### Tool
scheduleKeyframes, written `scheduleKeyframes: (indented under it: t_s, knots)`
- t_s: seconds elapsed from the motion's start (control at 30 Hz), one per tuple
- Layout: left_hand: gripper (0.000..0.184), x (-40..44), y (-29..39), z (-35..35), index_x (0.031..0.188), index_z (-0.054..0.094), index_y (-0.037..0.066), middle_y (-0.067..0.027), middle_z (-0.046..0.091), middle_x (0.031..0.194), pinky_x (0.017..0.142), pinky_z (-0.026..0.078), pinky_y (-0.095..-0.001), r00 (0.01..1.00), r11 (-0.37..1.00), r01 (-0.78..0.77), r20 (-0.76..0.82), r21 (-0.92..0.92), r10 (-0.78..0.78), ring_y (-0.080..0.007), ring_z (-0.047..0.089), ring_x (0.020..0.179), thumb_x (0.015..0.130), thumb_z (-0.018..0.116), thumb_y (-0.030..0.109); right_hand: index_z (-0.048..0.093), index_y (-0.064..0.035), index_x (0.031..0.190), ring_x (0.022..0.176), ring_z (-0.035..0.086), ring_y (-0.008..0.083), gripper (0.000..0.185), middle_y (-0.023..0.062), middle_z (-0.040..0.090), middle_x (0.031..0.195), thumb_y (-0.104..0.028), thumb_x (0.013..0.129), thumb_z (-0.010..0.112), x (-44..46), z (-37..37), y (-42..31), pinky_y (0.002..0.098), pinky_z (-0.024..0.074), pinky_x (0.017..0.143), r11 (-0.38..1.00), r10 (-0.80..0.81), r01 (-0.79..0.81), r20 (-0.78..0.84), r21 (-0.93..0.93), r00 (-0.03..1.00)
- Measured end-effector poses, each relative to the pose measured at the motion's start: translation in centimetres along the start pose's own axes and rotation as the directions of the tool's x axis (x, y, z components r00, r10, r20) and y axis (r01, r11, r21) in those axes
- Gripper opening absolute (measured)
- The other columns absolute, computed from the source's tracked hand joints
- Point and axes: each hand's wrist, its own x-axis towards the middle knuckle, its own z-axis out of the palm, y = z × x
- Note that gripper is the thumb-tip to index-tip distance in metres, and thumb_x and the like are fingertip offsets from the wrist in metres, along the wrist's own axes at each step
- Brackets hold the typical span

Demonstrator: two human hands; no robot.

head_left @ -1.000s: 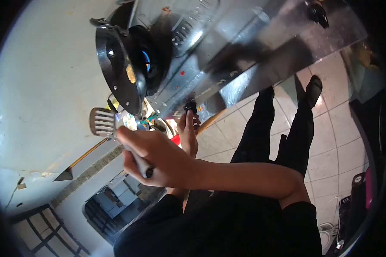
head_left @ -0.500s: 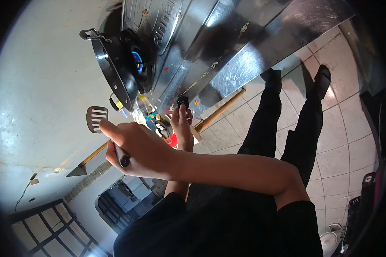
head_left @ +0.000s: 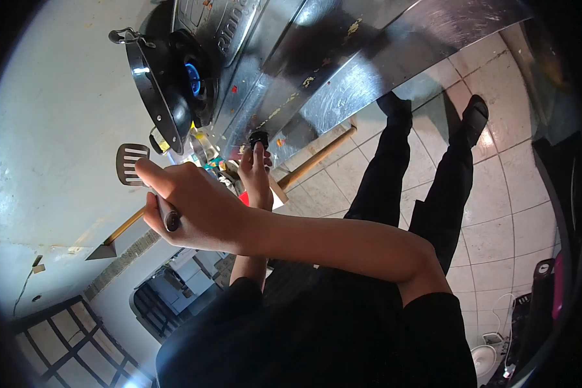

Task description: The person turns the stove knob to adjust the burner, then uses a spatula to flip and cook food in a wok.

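Observation:
My right hand (head_left: 197, 207) is closed around the handle of a slotted spatula (head_left: 133, 165), whose head sticks out beyond my fingers, below the wok in view. My left hand (head_left: 256, 178) has its thumb and fingers on a black knob (head_left: 258, 139) at the stove's front edge. A black wok (head_left: 155, 94) with a metal loop handle is at the burner (head_left: 207, 84), where a blue flame shows. The inside of the wok is mostly hidden.
The steel stove top (head_left: 284, 84) carries small food bits. A wooden pole (head_left: 317, 158) lies beyond my left hand, and colourful items (head_left: 207, 152) crowd beside the stove. A wooden-handled tool (head_left: 124, 231) is at the wall. Tiled floor (head_left: 498, 187) surrounds my legs.
The camera view has shifted, and the food seen inside the wok earlier is out of sight. More of the blue flame shows. Both hands keep their holds.

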Motion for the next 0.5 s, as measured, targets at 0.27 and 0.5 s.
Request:
scheduleKeyframes:
  t_s: [0.27,0.5]
  knots:
    - [0.023,-0.43,0.33,0.63,0.09,0.059,0.005,-0.0001,0.059,0.073,0.057,0.036,-0.0231,0.999,1.0,-0.001,-0.038,-0.012,0.001,-0.0062,0.05,0.062,0.096,0.063,0.026,0.049,0.0032,0.104,0.067,0.069,0.0309,0.034,0.0168,0.066,0.069,-0.005,0.078,0.07,-0.09,-0.08,0.16,0.0373,0.0542,0.062,1.0,0.007,-0.007,-0.011,0.001,1.0]
    - [0.021,-0.24,0.0,0.37,0.092,0.058,0.005,-0.0004,0.059,0.073,0.056,0.036,-0.022,0.999,0.999,0.009,-0.044,-0.049,-0.011,-0.0056,0.05,0.061,0.096,0.063,0.025,0.048,0.003,0.103,0.065,0.07,0.0308,0.034,0.0168,0.066,0.068,-0.003,0.079,0.07,0.21,-0.88,-0.13,0.0357,0.0551,0.06,0.999,0.025,-0.025,-0.005,0.034,1.0]
